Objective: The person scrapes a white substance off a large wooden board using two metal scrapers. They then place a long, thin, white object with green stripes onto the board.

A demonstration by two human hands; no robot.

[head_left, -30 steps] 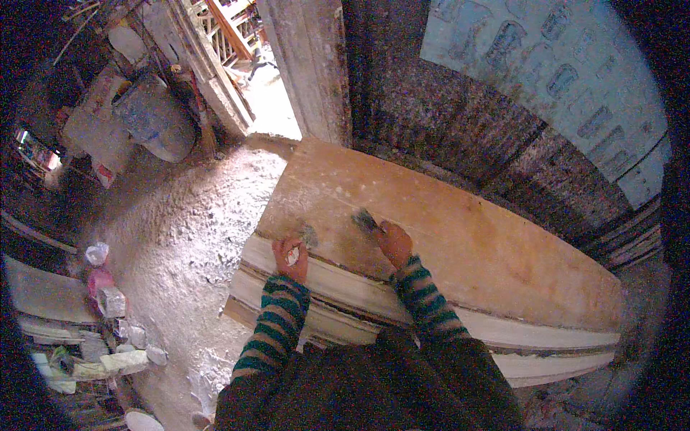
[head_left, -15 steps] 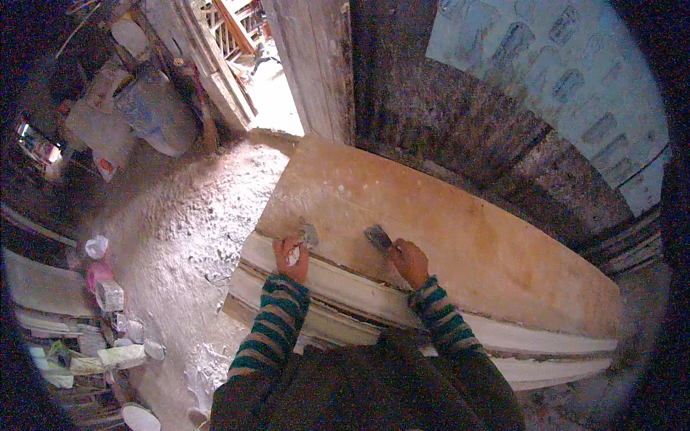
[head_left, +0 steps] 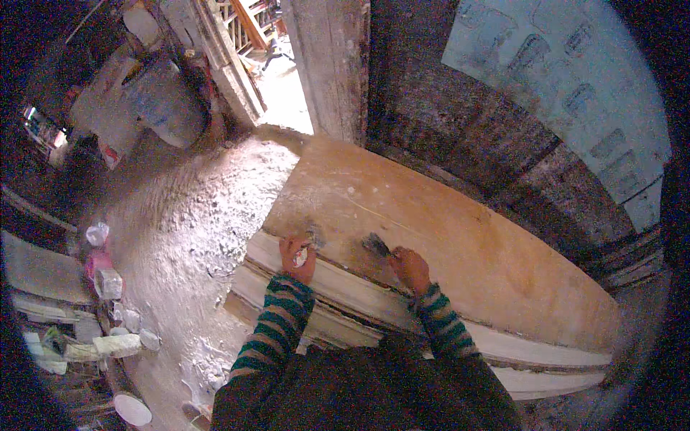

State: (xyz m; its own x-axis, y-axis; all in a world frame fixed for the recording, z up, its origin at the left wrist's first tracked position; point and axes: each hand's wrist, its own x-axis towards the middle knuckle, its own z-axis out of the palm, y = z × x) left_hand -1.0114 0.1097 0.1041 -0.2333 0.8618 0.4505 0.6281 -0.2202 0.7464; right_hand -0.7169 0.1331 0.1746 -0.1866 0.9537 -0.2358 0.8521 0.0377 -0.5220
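Observation:
A large pale brown wooden panel (head_left: 445, 237) lies before me, its near side lined with white strips (head_left: 366, 293). My right hand (head_left: 410, 271), in a striped sleeve, is closed around what looks like a putty knife (head_left: 375, 246); its dark flat end is at the panel's surface. At the panel's left, my left hand (head_left: 297, 260) is closed on a small whitish object (head_left: 301, 256). A blurred grey patch (head_left: 313, 235) shows just beyond those fingers; whether it is a blade or a smear I cannot tell.
Left of the panel, rough whitish ground (head_left: 187, 194) runs up to a bright doorway (head_left: 284, 93). A sack-like bundle (head_left: 165, 104) stands at the back left. White and pink items (head_left: 108, 284) line the left side. A pale blue sheet (head_left: 568, 79) is at the far right.
The view has shifted slightly. My right hand has drawn the tool a little toward me and leftward over the panel. My left hand keeps its grip at nearly the same spot.

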